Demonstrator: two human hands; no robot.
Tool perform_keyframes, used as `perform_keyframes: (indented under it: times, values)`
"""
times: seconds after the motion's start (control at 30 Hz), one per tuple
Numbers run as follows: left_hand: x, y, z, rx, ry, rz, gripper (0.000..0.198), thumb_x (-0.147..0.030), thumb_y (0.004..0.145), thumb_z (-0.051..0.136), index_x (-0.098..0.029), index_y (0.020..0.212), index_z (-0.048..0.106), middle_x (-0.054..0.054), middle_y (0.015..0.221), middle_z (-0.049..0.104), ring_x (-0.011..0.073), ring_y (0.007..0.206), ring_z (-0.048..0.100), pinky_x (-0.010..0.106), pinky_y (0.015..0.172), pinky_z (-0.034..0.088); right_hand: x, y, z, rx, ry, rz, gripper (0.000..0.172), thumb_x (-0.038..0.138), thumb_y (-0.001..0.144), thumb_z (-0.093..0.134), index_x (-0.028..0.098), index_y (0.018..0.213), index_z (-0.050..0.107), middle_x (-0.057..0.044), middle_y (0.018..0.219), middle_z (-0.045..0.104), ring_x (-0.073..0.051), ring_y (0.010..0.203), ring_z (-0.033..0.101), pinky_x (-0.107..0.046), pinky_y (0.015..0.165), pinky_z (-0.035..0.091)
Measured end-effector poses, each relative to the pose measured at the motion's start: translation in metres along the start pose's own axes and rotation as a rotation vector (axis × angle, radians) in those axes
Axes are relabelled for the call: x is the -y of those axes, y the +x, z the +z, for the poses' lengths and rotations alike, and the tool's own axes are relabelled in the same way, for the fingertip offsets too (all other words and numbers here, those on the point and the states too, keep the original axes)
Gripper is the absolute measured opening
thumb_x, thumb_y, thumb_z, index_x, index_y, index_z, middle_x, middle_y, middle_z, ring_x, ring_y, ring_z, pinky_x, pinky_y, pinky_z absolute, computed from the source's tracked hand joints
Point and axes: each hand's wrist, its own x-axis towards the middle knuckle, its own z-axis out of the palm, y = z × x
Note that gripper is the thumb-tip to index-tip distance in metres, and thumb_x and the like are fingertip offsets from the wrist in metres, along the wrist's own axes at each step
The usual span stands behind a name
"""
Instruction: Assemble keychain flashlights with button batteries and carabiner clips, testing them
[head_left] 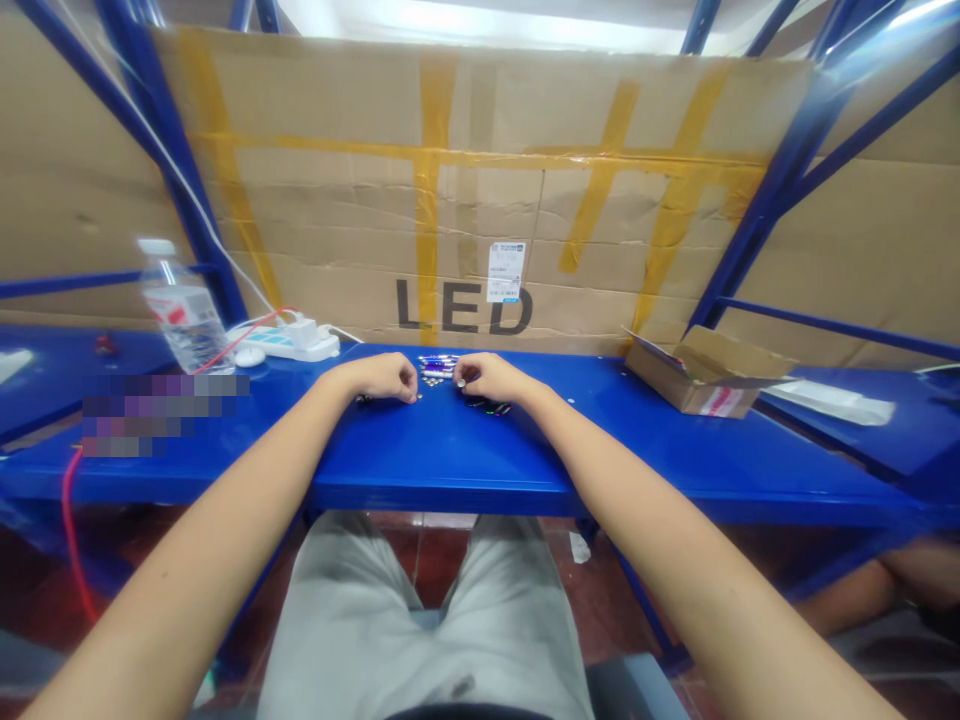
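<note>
My left hand (390, 377) is curled over the blue table, thumb and fingers together in a pinch. A tiny shiny piece (420, 397) lies by its fingertips, and I cannot make out what is in the pinch. My right hand (486, 378) is closed on a small silvery round piece (460, 382). Between the two hands lie several purple and silver pen-like tubes (439, 366), with small shiny discs (432, 381) in front of them. Dark glossy pieces (491, 406) show partly beneath my right hand, and other dark bits are half hidden under my left.
An open cardboard box (709, 375) stands on the right of the blue table (450, 460). On the left are a water bottle (184, 310), a white power strip (292, 340) and cables. A large taped cardboard sheet (337, 220) rises behind. Another person's limb (862, 595) shows at lower right.
</note>
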Motion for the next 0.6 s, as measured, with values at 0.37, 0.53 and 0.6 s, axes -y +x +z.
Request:
perform_keyframes:
  times: [0.37, 0.53, 0.6]
  values:
    - [0.013, 0.000, -0.003, 0.015, 0.001, -0.009, 0.029, -0.036, 0.066, 0.071, -0.022, 0.090, 0.076, 0.002, 0.082, 0.074, 0.0178, 0.074, 0.063, 0.025, 0.066, 0.043, 0.001, -0.001, -0.002, -0.014, -0.046, 0.044, 0.018, 0.006, 0.068, 0.063, 0.017, 0.082, 0.062, 0.000, 0.082, 0.067, -0.014, 0.076, 0.060, -0.026, 0.073, 0.046]
    - [-0.001, -0.005, -0.001, 0.001, 0.017, -0.067, 0.021, -0.030, 0.065, 0.068, -0.021, 0.083, 0.072, 0.001, 0.077, 0.071, 0.0152, 0.064, 0.057, 0.025, 0.058, 0.041, 0.002, -0.001, -0.002, -0.020, -0.070, 0.047, 0.017, 0.007, 0.068, 0.064, 0.018, 0.081, 0.062, 0.001, 0.080, 0.066, -0.015, 0.076, 0.060, -0.025, 0.071, 0.045]
    - [-0.007, -0.007, 0.000, -0.004, 0.022, -0.087, 0.021, -0.028, 0.064, 0.066, -0.020, 0.083, 0.071, 0.000, 0.077, 0.070, 0.0144, 0.061, 0.055, 0.025, 0.054, 0.040, 0.002, -0.001, -0.002, -0.023, -0.075, 0.049, 0.016, 0.008, 0.068, 0.065, 0.018, 0.081, 0.062, 0.001, 0.080, 0.065, -0.014, 0.075, 0.059, -0.025, 0.069, 0.044]
